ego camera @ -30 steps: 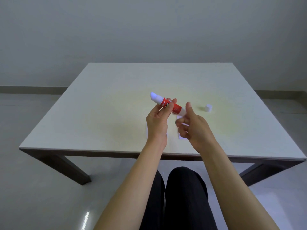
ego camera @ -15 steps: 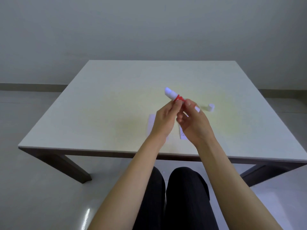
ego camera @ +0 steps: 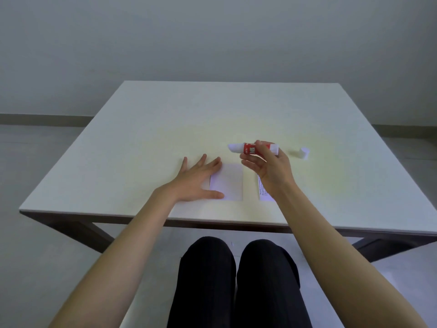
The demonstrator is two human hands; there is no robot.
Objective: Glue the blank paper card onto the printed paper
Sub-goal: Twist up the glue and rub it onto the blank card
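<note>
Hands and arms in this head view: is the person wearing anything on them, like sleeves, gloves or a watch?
Nothing shows on them. The left hand and right hand are bare, with no gloves, rings or watch visible. Both forearms are uncovered right to the bottom of the picture, so no sleeves show. The only clothing in view is dark trousers.

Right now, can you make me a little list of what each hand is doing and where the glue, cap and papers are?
left hand: flat on the table, fingers spread, on the left edge of the blank card
right hand: holding the glue stick above the table
glue stick: uncapped, tip pointing left
cap: on the table, right of the right hand
printed paper: right of the card, partly hidden by the right hand
table: white
glued yet: no, papers lie apart
</note>
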